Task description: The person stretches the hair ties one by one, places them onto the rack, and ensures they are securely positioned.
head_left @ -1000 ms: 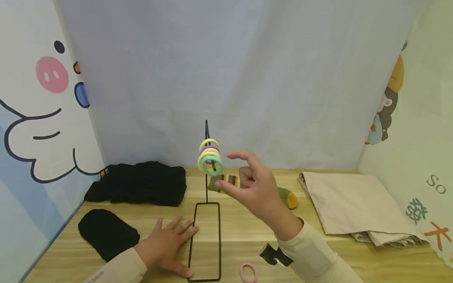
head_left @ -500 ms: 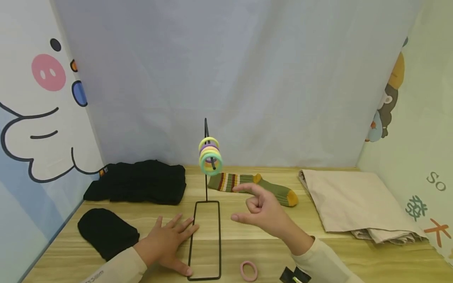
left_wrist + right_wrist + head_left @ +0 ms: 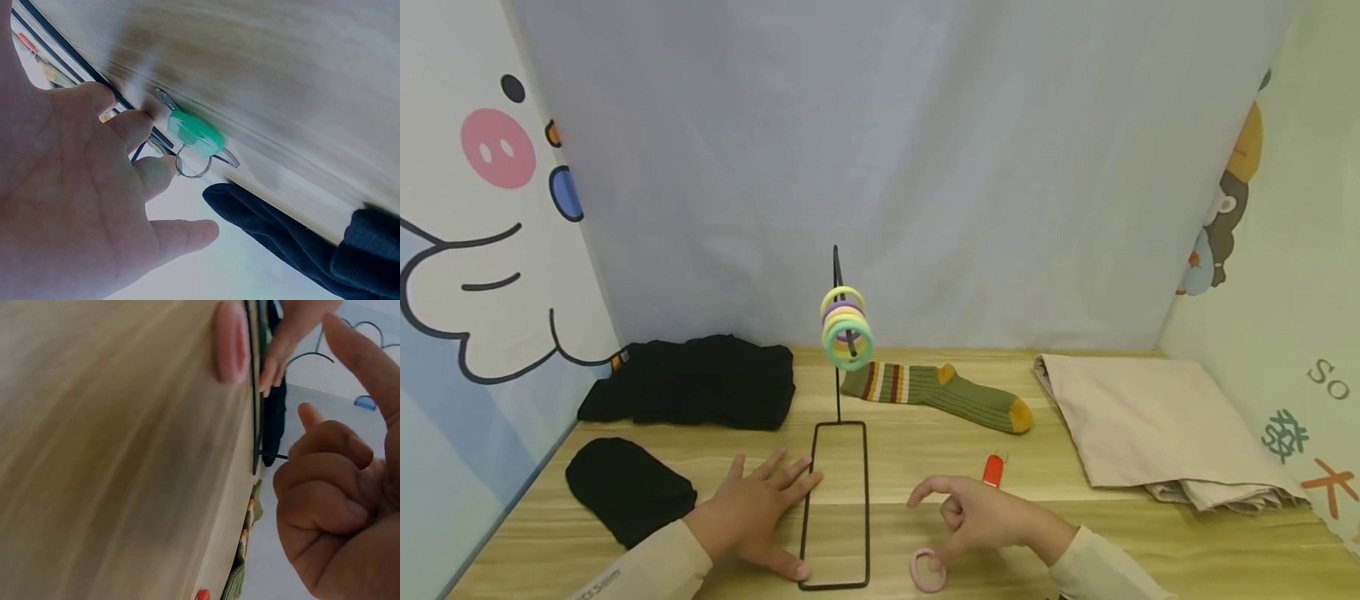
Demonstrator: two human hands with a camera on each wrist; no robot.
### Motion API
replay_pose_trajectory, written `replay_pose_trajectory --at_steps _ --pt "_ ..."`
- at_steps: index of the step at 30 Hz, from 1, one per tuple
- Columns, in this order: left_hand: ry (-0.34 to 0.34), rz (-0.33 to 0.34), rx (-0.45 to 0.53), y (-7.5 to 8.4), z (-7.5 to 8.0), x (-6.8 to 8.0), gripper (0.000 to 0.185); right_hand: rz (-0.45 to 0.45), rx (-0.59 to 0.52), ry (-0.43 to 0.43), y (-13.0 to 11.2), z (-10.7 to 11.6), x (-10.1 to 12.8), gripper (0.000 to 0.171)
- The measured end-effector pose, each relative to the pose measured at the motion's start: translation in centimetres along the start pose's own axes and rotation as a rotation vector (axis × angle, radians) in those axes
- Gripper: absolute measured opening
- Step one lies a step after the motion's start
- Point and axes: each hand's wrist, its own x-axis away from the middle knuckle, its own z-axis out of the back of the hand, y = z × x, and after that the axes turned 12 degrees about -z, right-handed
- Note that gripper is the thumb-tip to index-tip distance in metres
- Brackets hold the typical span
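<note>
A black wire stand (image 3: 837, 500) rises from the wooden table (image 3: 910, 454), and its peg carries several pastel hair ties (image 3: 847, 329). My left hand (image 3: 775, 492) lies flat and spread on the table, fingertips against the stand's base wire (image 3: 62, 50). A green tag with a metal ring (image 3: 194, 134) lies by those fingertips. My right hand (image 3: 936, 517) hovers low just above a pink hair tie (image 3: 927, 571) (image 3: 232, 340). Its index finger and thumb are extended, the other fingers curled, and it holds nothing.
A striped green sock (image 3: 936, 392) lies behind the stand, and a small red clip (image 3: 993, 471) sits past my right hand. Black garments (image 3: 700, 383) (image 3: 625, 492) are at the left. A folded beige cloth (image 3: 1150, 425) is at the right. Curtain walls enclose the table.
My right hand has come down from beside the hair ties on the peg to the table near the pink hair tie, uncovering the sock and red clip. The left hand has stayed put.
</note>
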Motion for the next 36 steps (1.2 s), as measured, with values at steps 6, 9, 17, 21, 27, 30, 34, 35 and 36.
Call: replay_pose_trajectory --at_steps 6,9,17,21,27,30,34,35,36 --pt "0.009 -0.002 -0.017 0.0 0.2 -0.2 0.112 -0.063 0.224 0.012 0.5 -0.7 0.7 0.05" --pt "0.019 -0.002 -0.034 -0.2 0.3 -0.3 0.112 -0.056 0.327 0.058 0.4 -1.0 0.7 0.05" --pt "0.023 0.018 -0.027 0.0 0.9 -0.1 0.113 -0.047 0.428 0.115 0.1 -1.2 0.4 0.042" --pt "0.021 0.029 -0.011 -0.1 0.8 -0.1 0.112 -0.057 0.431 0.133 -0.1 -1.3 0.5 0.037" --pt "0.017 0.023 0.002 0.0 0.3 -0.1 0.112 -0.052 0.37 0.202 -0.7 -0.8 1.2 0.031" --pt "0.017 0.013 0.009 0.1 0.1 0.0 0.112 -0.015 0.3 0.235 -1.9 -0.4 1.6 0.026" --pt "0.014 0.003 0.013 0.2 0.1 0.1 0.111 0.103 0.208 0.315 -4.5 0.0 2.4 0.027" --pt "0.01 0.004 0.014 0.2 0.1 0.1 0.111 0.15 0.19 0.347 -5.2 0.0 2.6 0.028" --pt "0.006 0.006 0.013 0.2 0.1 0.0 0.111 0.206 0.176 0.385 -5.9 0.0 2.8 0.03"
